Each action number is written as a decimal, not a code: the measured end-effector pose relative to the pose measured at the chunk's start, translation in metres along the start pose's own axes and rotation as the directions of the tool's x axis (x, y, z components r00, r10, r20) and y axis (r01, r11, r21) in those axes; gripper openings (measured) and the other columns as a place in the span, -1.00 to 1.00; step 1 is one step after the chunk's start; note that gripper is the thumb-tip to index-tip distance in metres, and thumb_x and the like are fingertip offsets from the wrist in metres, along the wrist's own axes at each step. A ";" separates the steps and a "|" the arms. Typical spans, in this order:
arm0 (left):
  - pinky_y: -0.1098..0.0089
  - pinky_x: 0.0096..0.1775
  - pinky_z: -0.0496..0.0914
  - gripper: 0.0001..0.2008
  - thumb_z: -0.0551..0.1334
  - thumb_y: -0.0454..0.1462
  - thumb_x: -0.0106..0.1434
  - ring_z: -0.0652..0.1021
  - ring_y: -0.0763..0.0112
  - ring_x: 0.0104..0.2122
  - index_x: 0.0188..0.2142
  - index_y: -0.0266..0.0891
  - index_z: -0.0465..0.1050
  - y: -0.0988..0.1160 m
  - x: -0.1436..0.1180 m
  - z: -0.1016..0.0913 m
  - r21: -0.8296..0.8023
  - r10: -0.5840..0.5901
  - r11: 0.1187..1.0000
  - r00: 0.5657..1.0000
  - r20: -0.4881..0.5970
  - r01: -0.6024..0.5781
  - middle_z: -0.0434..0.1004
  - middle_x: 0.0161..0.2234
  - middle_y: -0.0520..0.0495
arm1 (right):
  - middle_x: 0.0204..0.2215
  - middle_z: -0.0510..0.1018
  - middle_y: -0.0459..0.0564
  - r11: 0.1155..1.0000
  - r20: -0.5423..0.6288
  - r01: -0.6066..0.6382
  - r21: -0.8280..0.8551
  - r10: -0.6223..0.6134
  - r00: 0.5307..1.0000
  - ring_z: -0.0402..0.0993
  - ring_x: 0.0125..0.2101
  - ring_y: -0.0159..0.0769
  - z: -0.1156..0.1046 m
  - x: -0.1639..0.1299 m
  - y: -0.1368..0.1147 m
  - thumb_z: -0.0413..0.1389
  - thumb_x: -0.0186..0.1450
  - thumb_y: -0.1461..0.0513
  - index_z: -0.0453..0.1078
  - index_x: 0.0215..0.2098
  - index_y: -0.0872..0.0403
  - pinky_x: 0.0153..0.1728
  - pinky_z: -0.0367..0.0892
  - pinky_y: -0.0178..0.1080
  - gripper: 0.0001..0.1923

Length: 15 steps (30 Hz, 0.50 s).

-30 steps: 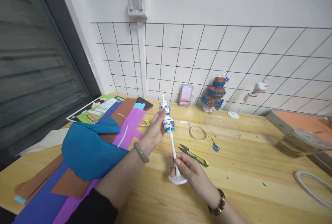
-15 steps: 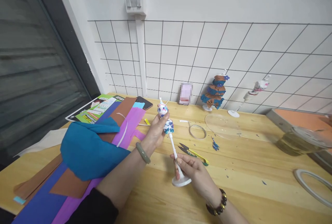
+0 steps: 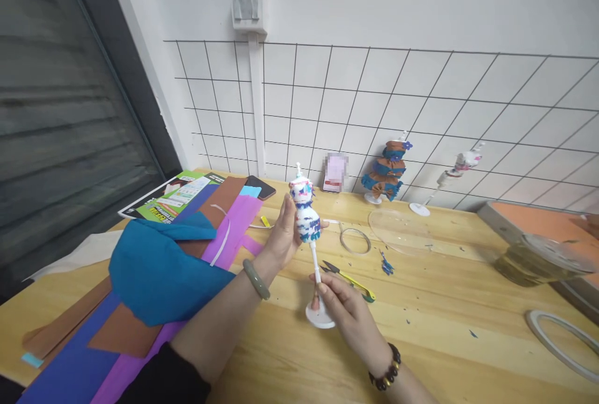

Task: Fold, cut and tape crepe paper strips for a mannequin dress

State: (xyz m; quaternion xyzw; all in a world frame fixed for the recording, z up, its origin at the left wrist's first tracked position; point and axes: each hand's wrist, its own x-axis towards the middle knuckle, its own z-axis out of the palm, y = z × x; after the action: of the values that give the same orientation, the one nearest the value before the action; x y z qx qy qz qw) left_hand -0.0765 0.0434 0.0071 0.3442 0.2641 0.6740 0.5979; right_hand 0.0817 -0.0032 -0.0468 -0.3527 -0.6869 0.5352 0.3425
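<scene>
A small white dress-form figure [image 3: 304, 212] with blue and pink bits on its body stands on a thin white pole with a round white base [image 3: 320, 318]. My left hand [image 3: 283, 237] cups the figure's body from the left. My right hand [image 3: 344, 304] pinches the pole just above the base, which rests on the wooden table [image 3: 444, 329]. Small scissors [image 3: 349, 277] with yellow-green handles lie just behind my right hand.
Sheets of teal, purple, brown and blue craft foam [image 3: 154, 267] lie at the left. Against the wire grid wall stand a brown-and-blue decorated figure [image 3: 386, 174] and a tilted white one [image 3: 447, 181]. A tape ring [image 3: 355, 240], a clear disc [image 3: 402, 226] and a glass lid [image 3: 543, 254] lie at the right.
The figure has been turned and set more upright. My left hand shifted from gripping its waist to cupping its side, and the base moved slightly left on the table.
</scene>
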 end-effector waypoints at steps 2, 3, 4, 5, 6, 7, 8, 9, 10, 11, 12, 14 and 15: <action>0.31 -0.23 0.40 -0.35 0.10 0.22 0.04 0.54 0.33 -0.33 -0.02 -0.12 0.28 0.000 -0.001 -0.001 -0.001 -0.053 0.999 0.994 0.101 0.053 0.47 -0.27 -0.08 | -0.48 0.42 -0.06 1.000 -0.023 0.006 0.028 -0.005 1.000 0.29 -0.46 -0.34 -0.001 -0.001 -0.001 -0.03 0.27 0.00 0.40 -0.14 0.04 -0.46 0.18 -0.31 -0.64; 0.27 -0.18 0.38 -0.33 0.11 0.23 0.02 0.54 0.28 -0.27 -0.02 -0.14 0.30 -0.001 -0.002 -0.002 0.019 -0.084 0.996 0.982 0.168 0.082 0.48 -0.23 -0.12 | -0.45 0.42 -0.06 0.998 -0.037 -0.003 0.066 0.006 0.999 0.30 -0.45 -0.35 -0.002 -0.001 -0.002 -0.02 0.27 0.00 0.39 -0.13 0.04 -0.44 0.19 -0.31 -0.64; 0.24 -0.14 0.37 -0.32 0.14 0.22 0.00 0.53 0.23 -0.21 -0.03 -0.16 0.32 -0.001 -0.003 -0.003 0.063 -0.123 0.992 0.963 0.239 0.111 0.48 -0.20 -0.16 | -0.43 0.42 -0.06 0.993 -0.050 -0.016 0.114 0.022 0.998 0.30 -0.43 -0.35 -0.004 0.000 -0.002 -0.01 0.26 0.00 0.38 -0.12 0.04 -0.43 0.19 -0.31 -0.63; 0.23 -0.11 0.34 -0.34 0.19 0.18 -0.01 0.51 0.21 -0.18 -0.04 -0.19 0.34 -0.001 -0.005 -0.004 0.133 -0.171 0.982 0.938 0.301 0.136 0.48 -0.18 -0.20 | -0.42 0.42 -0.06 0.986 -0.060 -0.029 0.166 0.039 0.997 0.30 -0.43 -0.35 -0.006 0.001 -0.001 0.00 0.26 -0.01 0.37 -0.11 0.04 -0.41 0.20 -0.31 -0.62; 0.23 -0.09 0.33 -0.38 0.25 0.12 -0.01 0.50 0.20 -0.16 -0.06 -0.23 0.38 -0.002 -0.006 -0.004 0.221 -0.227 0.963 0.910 0.346 0.157 0.49 -0.17 -0.23 | -0.42 0.42 -0.06 0.977 -0.062 -0.039 0.212 0.054 0.997 0.30 -0.42 -0.35 -0.008 0.002 -0.001 0.01 0.25 -0.01 0.37 -0.10 0.04 -0.40 0.21 -0.31 -0.62; 0.25 -0.10 0.33 -0.43 0.30 0.05 -0.01 0.50 0.22 -0.18 -0.09 -0.26 0.41 -0.003 -0.007 -0.005 0.307 -0.285 0.936 0.885 0.369 0.174 0.50 -0.18 -0.24 | -0.43 0.42 -0.07 0.968 -0.060 -0.046 0.247 0.063 0.996 0.31 -0.43 -0.36 -0.011 0.003 0.000 0.01 0.25 -0.01 0.37 -0.11 0.05 -0.39 0.21 -0.30 -0.62; 0.27 -0.12 0.34 -0.49 0.34 -0.03 0.00 0.51 0.26 -0.21 -0.13 -0.28 0.44 -0.004 -0.007 -0.006 0.378 -0.334 0.907 0.867 0.370 0.188 0.52 -0.20 -0.24 | -0.45 0.43 -0.07 0.961 -0.051 -0.052 0.272 0.068 0.996 0.31 -0.44 -0.36 -0.013 0.004 0.002 0.01 0.25 -0.01 0.38 -0.12 0.05 -0.38 0.22 -0.30 -0.62; 0.29 -0.15 0.35 -0.55 0.36 -0.09 0.00 0.52 0.31 -0.27 -0.16 -0.30 0.46 -0.005 -0.008 -0.007 0.427 -0.372 0.881 0.857 0.355 0.205 0.53 -0.23 -0.24 | -0.46 0.43 -0.07 0.957 -0.042 -0.057 0.284 0.072 0.997 0.31 -0.45 -0.37 -0.015 0.006 0.003 0.02 0.25 -0.02 0.39 -0.14 0.06 -0.38 0.22 -0.29 -0.62; 0.32 -0.19 0.36 -0.59 0.36 -0.12 0.00 0.53 0.36 -0.33 -0.19 -0.31 0.47 -0.007 -0.008 -0.007 0.455 -0.393 0.863 0.857 0.332 0.220 0.54 -0.26 -0.22 | -0.48 0.44 -0.07 0.958 -0.033 -0.062 0.280 0.074 0.997 0.32 -0.46 -0.37 -0.017 0.007 0.004 0.02 0.24 -0.02 0.41 -0.16 0.07 -0.38 0.23 -0.29 -0.61; 0.33 -0.23 0.36 -0.62 0.37 -0.14 -0.01 0.52 0.39 -0.39 -0.23 -0.32 0.47 -0.008 -0.007 -0.008 0.464 -0.395 0.856 0.867 0.305 0.227 0.55 -0.31 -0.20 | -0.48 0.46 -0.06 0.961 -0.026 -0.069 0.267 0.078 0.997 0.33 -0.47 -0.37 -0.019 0.008 0.005 0.02 0.23 -0.03 0.42 -0.18 0.08 -0.39 0.23 -0.29 -0.61; 0.35 -0.26 0.37 -0.65 0.37 -0.16 -0.02 0.52 0.42 -0.42 -0.27 -0.33 0.48 -0.010 -0.007 -0.008 0.464 -0.381 0.857 0.883 0.276 0.225 0.55 -0.35 -0.18 | -0.45 0.48 -0.05 0.965 -0.023 -0.073 0.252 0.081 0.996 0.35 -0.46 -0.35 -0.019 0.009 0.005 0.03 0.23 -0.04 0.43 -0.18 0.08 -0.38 0.24 -0.28 -0.59; 0.38 -0.29 0.37 -0.70 0.38 -0.18 -0.04 0.52 0.43 -0.44 -0.36 -0.34 0.46 -0.012 -0.005 -0.008 0.471 -0.326 0.861 0.919 0.220 0.192 0.54 -0.41 -0.13 | -0.34 0.53 0.00 0.972 -0.049 -0.072 0.222 0.085 0.995 0.40 -0.36 -0.30 -0.020 0.012 0.006 0.06 0.20 -0.05 0.44 -0.16 0.07 -0.31 0.28 -0.25 -0.58; 0.39 -0.29 0.36 -0.72 0.39 -0.19 -0.05 0.52 0.43 -0.43 -0.39 -0.34 0.45 -0.013 -0.004 -0.008 0.477 -0.287 0.863 0.938 0.194 0.166 0.53 -0.43 -0.11 | -0.28 0.53 0.02 0.975 -0.087 -0.068 0.211 0.088 0.992 0.41 -0.29 -0.26 -0.021 0.013 0.007 0.08 0.18 -0.05 0.43 -0.14 0.06 -0.24 0.28 -0.22 -0.57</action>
State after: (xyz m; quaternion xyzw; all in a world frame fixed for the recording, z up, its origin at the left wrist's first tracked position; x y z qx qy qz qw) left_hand -0.0744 0.0421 -0.0085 0.5252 0.3728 0.4674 0.6056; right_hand 0.0935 0.0191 -0.0485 -0.3670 -0.5959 0.5993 0.3887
